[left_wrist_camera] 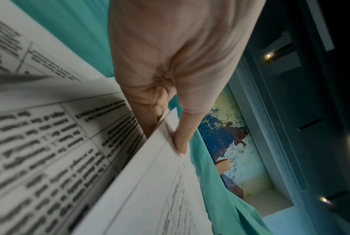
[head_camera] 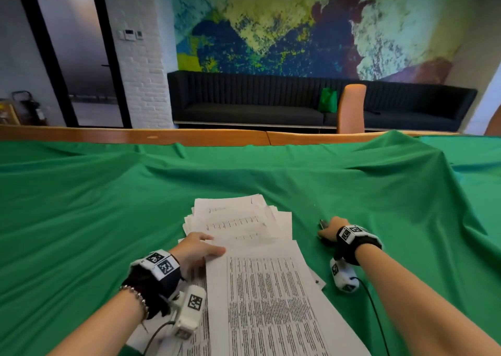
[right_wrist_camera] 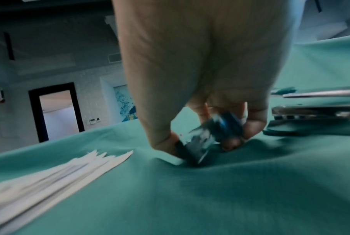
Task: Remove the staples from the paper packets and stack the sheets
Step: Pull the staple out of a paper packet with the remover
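A printed paper packet (head_camera: 271,296) lies on the green cloth (head_camera: 108,193) in front of me. Beyond it sits a loose stack of sheets (head_camera: 238,220), also seen in the right wrist view (right_wrist_camera: 49,174). My left hand (head_camera: 200,248) is at the packet's top left corner. In the left wrist view this hand (left_wrist_camera: 168,135) pinches the top sheet's edge (left_wrist_camera: 149,174), one finger above and one beneath. My right hand (head_camera: 328,232) is down on the cloth to the right of the papers. There it (right_wrist_camera: 202,143) pinches a small blue and metal staple remover (right_wrist_camera: 220,127), which is blurred.
A flat metal tool (right_wrist_camera: 314,111) lies on the cloth just beside my right hand. The cloth bunches into a high fold (head_camera: 393,149) at the far right. The wooden table edge (head_camera: 135,136) runs along the back, with a chair back (head_camera: 351,109) behind it.
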Tool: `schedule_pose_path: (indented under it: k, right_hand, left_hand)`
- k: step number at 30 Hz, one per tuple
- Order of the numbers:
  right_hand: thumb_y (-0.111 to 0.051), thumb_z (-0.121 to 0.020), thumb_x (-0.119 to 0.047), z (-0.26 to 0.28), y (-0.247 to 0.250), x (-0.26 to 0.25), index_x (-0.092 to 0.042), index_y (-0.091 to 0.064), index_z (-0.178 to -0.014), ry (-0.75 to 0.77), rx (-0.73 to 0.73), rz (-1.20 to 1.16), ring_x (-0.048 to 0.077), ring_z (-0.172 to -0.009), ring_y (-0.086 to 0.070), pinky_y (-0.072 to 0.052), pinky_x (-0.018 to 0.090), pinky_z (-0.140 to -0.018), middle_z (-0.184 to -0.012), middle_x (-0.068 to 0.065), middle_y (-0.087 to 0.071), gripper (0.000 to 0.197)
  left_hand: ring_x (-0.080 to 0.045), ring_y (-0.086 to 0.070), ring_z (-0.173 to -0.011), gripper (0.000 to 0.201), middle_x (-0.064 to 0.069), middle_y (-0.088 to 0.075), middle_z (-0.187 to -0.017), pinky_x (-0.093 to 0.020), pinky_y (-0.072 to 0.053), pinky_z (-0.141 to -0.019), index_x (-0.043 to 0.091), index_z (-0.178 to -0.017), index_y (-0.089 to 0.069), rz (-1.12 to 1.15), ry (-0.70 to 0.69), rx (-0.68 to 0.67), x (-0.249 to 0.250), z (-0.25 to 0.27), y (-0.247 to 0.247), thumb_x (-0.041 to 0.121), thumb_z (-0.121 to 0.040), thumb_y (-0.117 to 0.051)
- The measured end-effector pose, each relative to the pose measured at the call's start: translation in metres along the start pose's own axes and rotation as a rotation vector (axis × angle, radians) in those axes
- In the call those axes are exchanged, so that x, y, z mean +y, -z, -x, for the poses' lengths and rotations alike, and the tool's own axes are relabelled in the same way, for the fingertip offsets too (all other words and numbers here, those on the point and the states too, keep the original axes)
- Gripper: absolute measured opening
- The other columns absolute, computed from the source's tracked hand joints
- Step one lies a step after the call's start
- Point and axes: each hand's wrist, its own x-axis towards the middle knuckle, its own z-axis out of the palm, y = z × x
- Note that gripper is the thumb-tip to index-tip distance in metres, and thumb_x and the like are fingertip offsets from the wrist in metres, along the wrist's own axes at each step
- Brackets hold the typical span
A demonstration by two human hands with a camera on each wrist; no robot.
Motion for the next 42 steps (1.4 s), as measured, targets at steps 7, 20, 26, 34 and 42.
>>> schedule_pose_path:
  k: [7,20,26,34,42]
  right_hand:
    - [-0.056,-0.089,-0.027,0.041,0.017,-0.014,-0.004,-0.059,-0.099,0.089,0.088,-0.234,0.028,-0.081,-0.067,-0.045,0.024,-0.059,-0.094,0.015,-0.067,0.025]
    - [-0.059,-0.095,-0.031,0.187,-0.032,-0.098,-0.013,-0.056,-0.094,0.513,-0.235,-0.788,0.016,-0.045,-0.054,-0.047,0.026,-0.045,-0.063,0.004,-0.062,0.019]
    - [-0.057,-0.096,-0.030,0.203,-0.030,-0.105,-0.013,-0.057,-0.089,0.555,-0.117,-0.770,0.005,-0.038,-0.050,-0.042,0.019,-0.042,-0.067,0.008,-0.062,0.018]
    - [-0.082,-0.073,-0.015,0.206,-0.040,-0.096,-0.014,-0.049,-0.098,0.490,-0.188,-0.923,0.021,-0.046,-0.057,-0.049,0.029,-0.041,-0.089,0.014,-0.066,0.041]
    - [-0.069,-0.088,-0.025,0.196,-0.045,-0.091,-0.006,-0.061,-0.088,0.478,-0.179,-0.925,0.006,-0.050,-0.055,-0.043,0.018,-0.049,-0.074,0.009,-0.070,0.021]
  left_hand:
    - [-0.025,-0.070,-0.088,0.021,-0.016,-0.072,-0.104,-0.030,-0.056,-0.072,-0.004,-0.103,-0.066,0.163,0.016,-0.075,0.001,0.013,-0.004,0.004,-0.084,-0.070]
    - [-0.028,-0.070,-0.093,0.029,-0.016,-0.073,-0.098,-0.039,-0.055,-0.086,-0.003,-0.103,-0.064,0.341,-0.073,-0.079,0.005,0.040,-0.020,0.023,-0.092,-0.063]
    - [-0.020,-0.072,-0.085,0.021,-0.006,-0.074,-0.096,-0.029,-0.055,-0.068,0.010,-0.104,-0.067,0.272,-0.206,-0.053,0.007,0.054,-0.027,0.026,-0.096,-0.056]
    - [-0.019,-0.069,-0.094,0.019,-0.001,-0.072,-0.104,-0.037,-0.056,-0.083,0.018,-0.111,-0.066,0.168,-0.277,-0.055,0.006,0.059,-0.031,0.025,-0.095,-0.057]
    - [-0.017,-0.069,-0.090,0.019,-0.001,-0.072,-0.097,-0.032,-0.056,-0.075,0.015,-0.103,-0.068,-0.085,-0.333,0.006,-0.001,0.056,-0.028,0.025,-0.096,-0.053]
